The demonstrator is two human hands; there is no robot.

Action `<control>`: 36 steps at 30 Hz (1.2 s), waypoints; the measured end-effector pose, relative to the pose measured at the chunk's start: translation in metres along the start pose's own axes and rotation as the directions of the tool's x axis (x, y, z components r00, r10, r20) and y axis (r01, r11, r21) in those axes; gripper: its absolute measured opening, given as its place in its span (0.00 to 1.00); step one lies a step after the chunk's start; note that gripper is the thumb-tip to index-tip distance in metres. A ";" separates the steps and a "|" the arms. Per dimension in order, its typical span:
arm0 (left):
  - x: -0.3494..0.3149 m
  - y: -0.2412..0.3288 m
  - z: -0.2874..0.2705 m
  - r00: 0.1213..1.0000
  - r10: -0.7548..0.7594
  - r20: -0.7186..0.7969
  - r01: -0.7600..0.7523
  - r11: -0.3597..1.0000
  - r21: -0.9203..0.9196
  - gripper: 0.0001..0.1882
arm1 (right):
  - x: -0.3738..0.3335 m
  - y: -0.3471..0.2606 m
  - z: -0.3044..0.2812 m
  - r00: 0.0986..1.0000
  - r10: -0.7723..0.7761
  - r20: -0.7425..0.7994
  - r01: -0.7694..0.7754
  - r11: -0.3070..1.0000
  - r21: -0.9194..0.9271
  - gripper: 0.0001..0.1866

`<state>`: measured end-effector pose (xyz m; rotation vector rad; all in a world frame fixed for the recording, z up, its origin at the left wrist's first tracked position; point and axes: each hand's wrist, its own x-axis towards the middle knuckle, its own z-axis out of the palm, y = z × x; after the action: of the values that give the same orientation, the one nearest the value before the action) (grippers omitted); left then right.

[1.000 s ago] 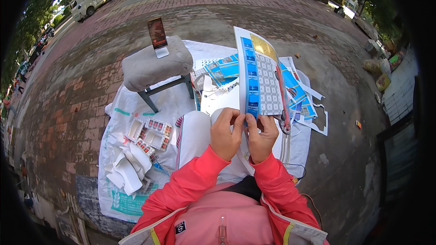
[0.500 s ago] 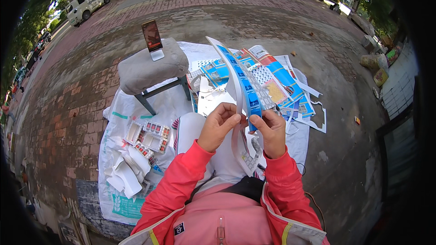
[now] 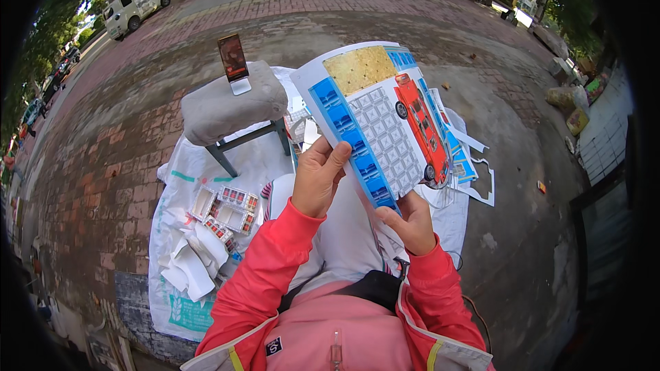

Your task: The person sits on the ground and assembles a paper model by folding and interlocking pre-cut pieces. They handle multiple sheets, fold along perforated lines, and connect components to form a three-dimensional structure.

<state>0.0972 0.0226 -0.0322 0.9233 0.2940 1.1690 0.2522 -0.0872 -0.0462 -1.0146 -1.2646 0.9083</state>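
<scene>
Between my hands is a printed paper sheet [image 3: 385, 130] with a red car, a grey tile pattern, a tan patch and blue strips on it. My left hand [image 3: 320, 175] pinches its left edge, thumb on the printed face and fingers behind. Lower down, my right hand [image 3: 412, 223] grips the bottom corner with its thumb near the blue strip. The sheet tilts up and curves slightly, its printed side toward me. It hides much of the pile of printed sheets and white offcuts [image 3: 485, 182] behind it.
A padded grey stool [image 3: 234, 106] bears a phone [image 3: 233, 57] on a white stand. On the white woven sheet [image 3: 168, 233] to the left lie small paper box models [image 3: 223, 209] and curled white paper scraps [image 3: 189, 268]. A white vehicle [image 3: 135, 8] stands far left.
The sheet has turned from nearly edge-on to show its printed face. My left hand has moved left and up, my right hand down. The pale strip hanging between them no longer shows.
</scene>
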 end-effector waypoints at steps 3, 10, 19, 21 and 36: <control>-0.005 -0.007 0.005 0.998 0.016 0.055 -0.010 0.994 -0.110 0.18 | 0.002 -0.001 -0.016 0.960 0.142 0.240 -0.225 0.902 0.369 0.46; -0.016 -0.022 0.011 0.991 0.024 0.129 -0.040 0.991 0.126 0.17 | 0.002 0.020 -0.019 0.981 0.163 0.108 -0.195 0.820 0.539 0.43; -0.014 -0.011 -0.004 0.978 -0.154 0.138 0.075 0.887 0.455 0.19 | -0.009 0.017 0.003 0.968 -0.084 -0.235 0.088 0.996 0.007 0.24; -0.021 0.015 -0.018 0.927 -0.227 0.298 -0.134 0.542 0.830 0.22 | -0.009 0.016 0.004 0.944 -0.088 -0.319 0.074 0.996 -0.057 0.23; -0.022 0.175 -0.016 0.846 -0.533 -0.036 -0.118 -0.252 0.960 0.28 | -0.015 0.019 0.005 0.942 -0.070 -0.329 0.053 0.997 -0.060 0.23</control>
<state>-0.0366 0.0266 0.0831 2.4561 1.1273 -0.0497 0.2459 -0.0947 -0.0691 -1.1095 -1.0320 0.6275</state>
